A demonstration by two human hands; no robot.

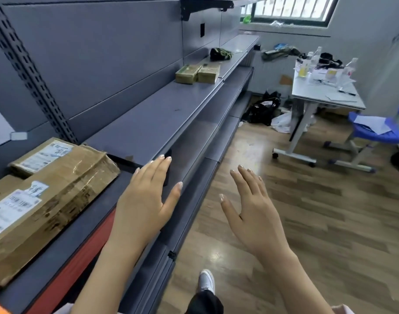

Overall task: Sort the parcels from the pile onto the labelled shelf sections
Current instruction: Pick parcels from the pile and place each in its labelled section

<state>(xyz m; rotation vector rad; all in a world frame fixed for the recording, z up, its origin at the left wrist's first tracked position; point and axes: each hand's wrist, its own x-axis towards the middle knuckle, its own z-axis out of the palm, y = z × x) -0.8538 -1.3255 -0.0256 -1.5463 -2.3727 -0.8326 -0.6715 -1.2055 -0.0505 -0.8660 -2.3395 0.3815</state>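
**Both hands free at the shelf front; no parcel held.**

The left hand [146, 200] and right hand [250, 207] are spread flat with straight fingers, grasping nothing, at the front lip of the shelf [171, 105]. A large cardboard parcel [58, 196] lies on the shelf's near end, and two small boxes [197, 73] lie farther along it. For the next pick, it is advisable to grasp opposite sides with both hands and read the label first.

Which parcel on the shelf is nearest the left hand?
The large crumpled brown box with white labels; the two small olive boxes sit much farther along.
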